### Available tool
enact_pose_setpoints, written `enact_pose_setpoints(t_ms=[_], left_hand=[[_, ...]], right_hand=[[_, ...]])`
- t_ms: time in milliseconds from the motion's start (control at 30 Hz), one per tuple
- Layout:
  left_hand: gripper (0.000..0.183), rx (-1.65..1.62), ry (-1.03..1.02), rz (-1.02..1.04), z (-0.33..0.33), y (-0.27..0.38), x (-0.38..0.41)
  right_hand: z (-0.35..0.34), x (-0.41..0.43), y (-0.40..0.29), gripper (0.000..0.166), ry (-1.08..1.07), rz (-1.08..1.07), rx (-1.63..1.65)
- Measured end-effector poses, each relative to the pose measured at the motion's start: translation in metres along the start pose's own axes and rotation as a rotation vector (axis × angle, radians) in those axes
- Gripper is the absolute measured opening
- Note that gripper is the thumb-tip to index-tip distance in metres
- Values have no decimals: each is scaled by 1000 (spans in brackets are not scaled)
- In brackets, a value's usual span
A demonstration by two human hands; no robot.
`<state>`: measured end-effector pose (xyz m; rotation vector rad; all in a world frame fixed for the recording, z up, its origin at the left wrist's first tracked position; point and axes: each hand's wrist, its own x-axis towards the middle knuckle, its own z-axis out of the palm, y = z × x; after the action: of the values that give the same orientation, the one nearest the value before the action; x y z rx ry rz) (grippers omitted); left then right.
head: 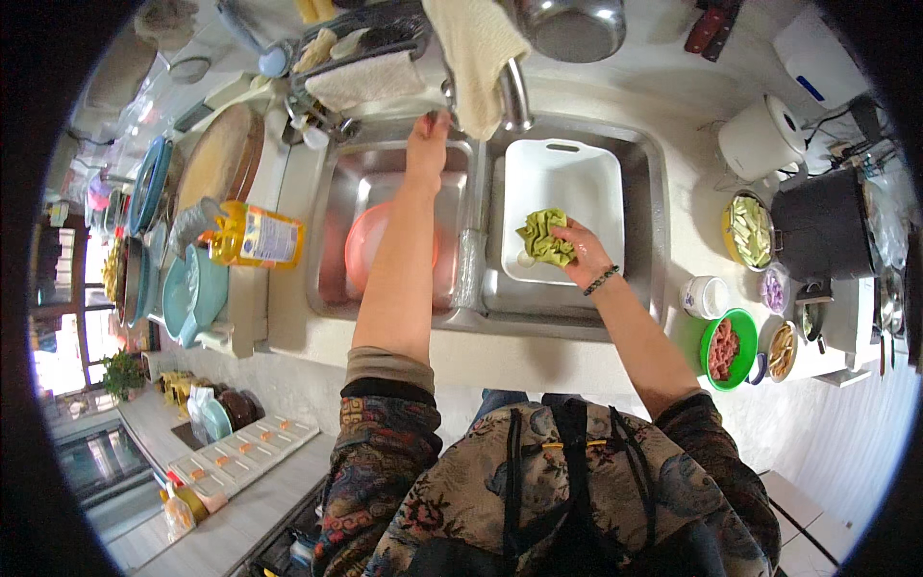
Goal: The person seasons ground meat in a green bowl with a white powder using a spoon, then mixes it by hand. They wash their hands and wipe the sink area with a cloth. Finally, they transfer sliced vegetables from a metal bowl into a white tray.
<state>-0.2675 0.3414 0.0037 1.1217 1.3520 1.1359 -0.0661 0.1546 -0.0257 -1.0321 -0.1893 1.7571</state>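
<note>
My right hand [583, 249] grips a crumpled green cloth [548, 236] over the white plastic basin [602, 209], which lies in the right bowl of the steel sink [642, 288]. My left hand [430, 133] reaches up to the back of the sink, at the base of the metal faucet [515, 94]; its fingers are partly hidden there, so their grip is unclear. A pale yellow towel [479, 65] hangs over the faucet. Below my left forearm, a pink-red basin [360, 245] sits in the left bowl, partly covered by the arm.
On the right counter stand a green bowl of raw meat [750, 339], a white jar [703, 297] and a yellow-rimmed bowl of cut pale vegetable [751, 231]. On the left are a dish soap bottle [267, 234], a light-blue basin [191, 296] and round wooden boards [216, 155].
</note>
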Motion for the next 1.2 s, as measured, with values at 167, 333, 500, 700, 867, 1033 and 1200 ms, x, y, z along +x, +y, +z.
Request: enact_pose_setpoints(t_ms=[167,333,500,700,867,1033,1200], left_hand=[[12,46,125,239,19,-21,16],[9,9,82,368,3,-51,24],[31,-7,220,400,-8,-9,-3],[46,429,100,1213,37,144,-95],[38,782,116,1310,53,161,-71],[37,791,125,1327,78,169,-73],[49,156,85,1124,47,148,-63]], right_hand=[[-8,8,-1,31,90,-50,-16],[-1,27,3,31,118,-66,22],[-13,74,23,24,211,-6,1],[-54,141,56,20,532,-309,-686],[-32,90,22,23,549,-382,-806],[-44,86,19,23,512,-392,-706],[-62,76,15,28,524,-286,-713]])
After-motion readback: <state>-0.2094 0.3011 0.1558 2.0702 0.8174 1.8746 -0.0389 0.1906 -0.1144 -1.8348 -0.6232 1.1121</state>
